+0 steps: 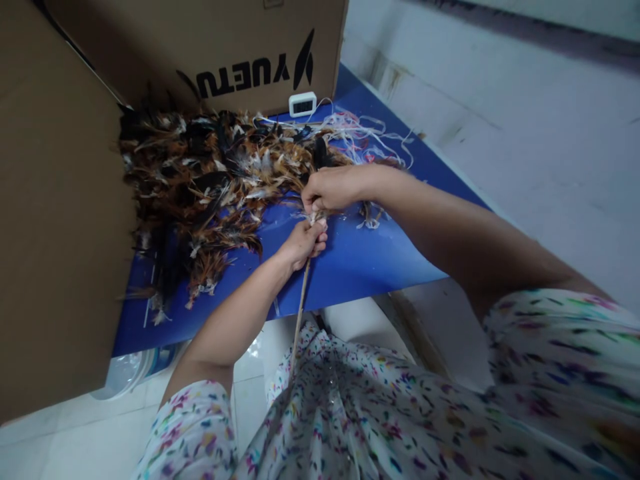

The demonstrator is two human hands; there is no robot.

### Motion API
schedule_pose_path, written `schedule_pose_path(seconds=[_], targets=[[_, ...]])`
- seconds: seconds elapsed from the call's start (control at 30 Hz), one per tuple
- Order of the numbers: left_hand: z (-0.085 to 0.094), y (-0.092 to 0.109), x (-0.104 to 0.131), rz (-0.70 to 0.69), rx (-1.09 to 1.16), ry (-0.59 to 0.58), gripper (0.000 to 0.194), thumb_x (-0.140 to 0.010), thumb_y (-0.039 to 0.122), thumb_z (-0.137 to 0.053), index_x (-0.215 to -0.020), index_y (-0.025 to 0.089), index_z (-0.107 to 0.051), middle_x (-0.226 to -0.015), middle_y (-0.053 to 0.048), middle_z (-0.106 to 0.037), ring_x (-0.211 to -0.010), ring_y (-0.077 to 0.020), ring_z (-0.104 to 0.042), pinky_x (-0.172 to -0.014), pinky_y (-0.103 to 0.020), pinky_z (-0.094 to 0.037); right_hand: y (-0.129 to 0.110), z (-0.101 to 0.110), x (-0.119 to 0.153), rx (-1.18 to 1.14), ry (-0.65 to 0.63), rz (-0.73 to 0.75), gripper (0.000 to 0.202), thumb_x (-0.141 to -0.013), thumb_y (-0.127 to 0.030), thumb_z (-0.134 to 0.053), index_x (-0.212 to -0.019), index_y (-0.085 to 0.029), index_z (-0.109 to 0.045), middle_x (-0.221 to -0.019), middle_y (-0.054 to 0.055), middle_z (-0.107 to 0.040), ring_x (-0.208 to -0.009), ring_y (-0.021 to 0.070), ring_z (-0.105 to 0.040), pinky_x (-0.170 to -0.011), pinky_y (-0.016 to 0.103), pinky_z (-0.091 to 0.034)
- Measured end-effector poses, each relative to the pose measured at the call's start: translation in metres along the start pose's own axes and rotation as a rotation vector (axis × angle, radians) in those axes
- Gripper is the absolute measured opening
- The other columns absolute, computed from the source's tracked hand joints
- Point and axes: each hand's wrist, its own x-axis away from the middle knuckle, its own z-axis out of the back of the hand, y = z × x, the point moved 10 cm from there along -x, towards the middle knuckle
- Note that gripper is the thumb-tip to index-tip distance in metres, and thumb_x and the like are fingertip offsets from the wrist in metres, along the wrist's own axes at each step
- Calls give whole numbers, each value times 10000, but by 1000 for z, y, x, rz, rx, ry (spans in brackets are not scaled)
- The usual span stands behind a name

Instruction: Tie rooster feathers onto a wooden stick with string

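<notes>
A thin brown stick (301, 307) slants down from my left hand (305, 243) over the front edge of the blue table (345, 257). My left hand is closed around its upper part. Just above, the fingers of my right hand (330, 189) are pinched together at the stick's top end, where something small and pale shows between the hands; its details are too small to tell. Brown, black and white feathers (215, 173) lie in a big heap behind and to the left of my hands.
Tangled white and pink strings (350, 130) lie at the back right, near a small white digital clock (303, 105). Large cardboard boxes (150, 40) stand behind and at the left. A pale wall (500, 120) borders the right side. Below the table is a clear plastic container (123, 377).
</notes>
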Motion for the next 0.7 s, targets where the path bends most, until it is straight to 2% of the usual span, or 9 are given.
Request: schedule_pose_path(seconds=[0.2, 0.3, 0.4, 0.53, 0.63, 0.7], targets=[[1, -1, 1, 33, 1, 29, 246, -984, 209, -448, -744, 183, -399, -534, 89, -378, -351, -9, -313, -360, -134, -141, -11, -4, 6, 178, -77, -60, 236, -735, -2, -674, -865, -166, -785, -693, 3, -696, -650, 137, -607, -601, 255, -369], [2, -1, 1, 31, 1, 42, 248, -979, 203, -460, -738, 182, -401, -532, 86, -389, -350, -9, -319, -360, -132, -149, -12, -6, 7, 186, -103, -95, 213, -739, -17, -692, -866, -160, -787, -679, 6, -690, -668, 151, -624, -618, 263, -390], [3, -1, 1, 29, 0, 50, 242, -975, 195, -466, -743, 186, -399, -528, 86, -395, -348, -12, -323, -359, -134, -151, -7, -8, 3, 106, -103, -138, 181, -702, 0, -729, -780, -156, -779, -584, -12, -643, -633, 138, -616, -626, 260, -403], [2, -1, 1, 36, 6, 44, 239, -966, 190, -484, -744, 188, -396, -525, 87, -396, -347, -11, -316, -357, -133, -133, 21, 1, -7, -125, 100, -246, 134, -674, -11, -764, -644, -137, -734, -485, -37, -564, -599, 110, -604, -632, 244, -428], [2, 0, 2, 37, 20, 43, 227, -947, 188, -520, -751, 186, -406, -528, 86, -404, -353, -11, -317, -361, -130, -136, 32, 8, -15, -158, 244, -179, 87, -700, -80, -773, -660, -145, -733, -505, -44, -562, -619, 103, -611, -642, 243, -445], [3, 1, 2, 37, 18, 51, 221, -945, 187, -521, -754, 185, -411, -529, 83, -409, -356, -13, -320, -361, -130, -137, 31, 9, -17, -136, 265, -128, 88, -704, -89, -767, -649, -147, -730, -514, -44, -564, -626, 102, -609, -646, 244, -443]])
